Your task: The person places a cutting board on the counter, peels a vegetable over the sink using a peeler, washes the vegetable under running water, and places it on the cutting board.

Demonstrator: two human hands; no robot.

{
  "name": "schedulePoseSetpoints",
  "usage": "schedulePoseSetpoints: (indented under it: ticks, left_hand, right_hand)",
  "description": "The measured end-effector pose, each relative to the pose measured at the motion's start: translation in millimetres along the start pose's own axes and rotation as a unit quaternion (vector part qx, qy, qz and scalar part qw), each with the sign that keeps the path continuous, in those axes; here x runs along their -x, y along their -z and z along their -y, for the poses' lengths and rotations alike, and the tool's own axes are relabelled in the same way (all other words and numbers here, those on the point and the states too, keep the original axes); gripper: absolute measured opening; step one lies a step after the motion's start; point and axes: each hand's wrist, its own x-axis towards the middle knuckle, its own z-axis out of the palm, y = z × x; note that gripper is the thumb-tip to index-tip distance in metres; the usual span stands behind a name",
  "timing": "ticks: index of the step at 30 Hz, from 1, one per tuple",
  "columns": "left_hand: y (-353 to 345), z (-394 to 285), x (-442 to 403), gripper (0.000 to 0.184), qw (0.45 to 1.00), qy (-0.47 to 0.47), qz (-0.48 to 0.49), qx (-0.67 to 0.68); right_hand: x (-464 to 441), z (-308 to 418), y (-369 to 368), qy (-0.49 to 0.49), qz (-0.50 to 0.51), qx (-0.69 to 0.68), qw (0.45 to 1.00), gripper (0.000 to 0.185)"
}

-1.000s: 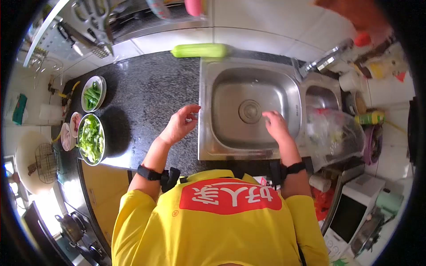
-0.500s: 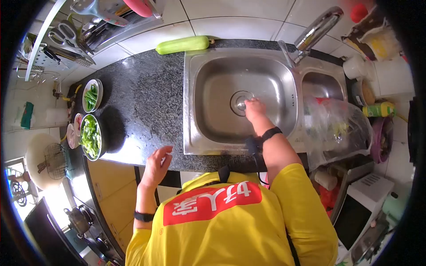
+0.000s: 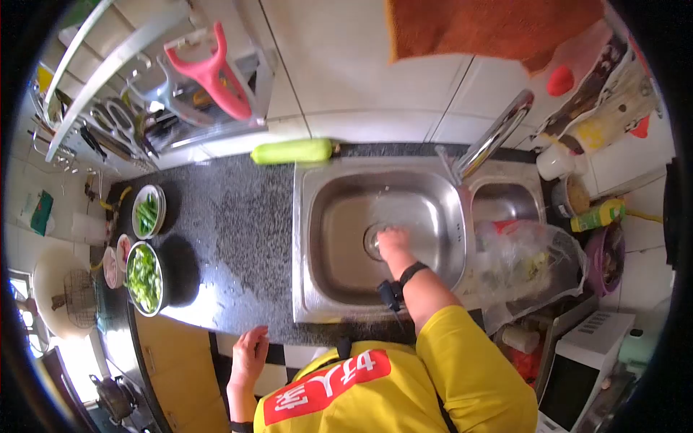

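Note:
My right hand point(image 3: 393, 244) reaches down into the large steel sink point(image 3: 339, 296), its fingers bunched together over the round drain point(image 3: 373, 242). They cover part of the drain, so what they grip there is hidden. A small black device point(image 3: 390, 294) hangs by the right wrist, beneath its black band. My left hand point(image 3: 250, 355) is off the counter's front edge, fingers loosely bent and apart, holding nothing. Left of the sink, a bowl of chopped green vegetables point(image 3: 145, 280) stands near a smaller bowl of green peppers point(image 3: 146, 215).
A pale green gourd point(image 3: 292, 151) lies along the back wall. The faucet point(image 3: 493, 137) rises behind the sink, angled over the smaller basin point(image 3: 504, 202). On the right are a clear plastic bag point(image 3: 530, 270) and a purple basin point(image 3: 605, 263). A rack with a pink peeler point(image 3: 216, 76) hangs upper left.
The view has tipped upward, so the counter and sink sit lower and an orange cloth shows on the wall. My right hand stays at the drain; my left hand remains by the counter's edge.

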Motion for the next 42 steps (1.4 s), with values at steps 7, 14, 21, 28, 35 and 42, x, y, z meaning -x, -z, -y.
schedulePoseSetpoints:
  ticks: [7, 14, 21, 28, 35, 42]
  left_hand:
    - [7, -19, -23, 0.017, 0.999, -0.030, 0.011, -0.018]
    - [6, -31, -46, 0.017, 0.996, -0.081, 0.023, -0.007]
    - [9, -28, -46, 0.017, 0.993, -0.112, 0.034, -0.005]
    - [15, -16, -25, 0.016, 0.997, -0.062, 0.033, -0.019]
    - [21, -16, -22, 0.017, 0.998, -0.053, 0.024, -0.026]
    - [14, -26, -41, 0.018, 0.994, -0.094, 0.046, -0.013]
  right_hand:
    - [9, 5, 14, -0.004, -0.038, -0.012, 0.999, 0.025]
    - [23, -4, 21, 0.021, -0.036, -0.060, 0.997, 0.022]
    - [17, 0, 0, -0.008, -0.068, -0.086, 0.994, 0.021]
    - [-3, 6, -19, 0.011, -0.112, -0.048, 0.993, 0.020]
    - [-8, -3, -26, 0.052, -0.156, -0.056, 0.985, 0.011]
    - [26, -20, 19, 0.027, -0.168, -0.350, 0.921, 0.030]
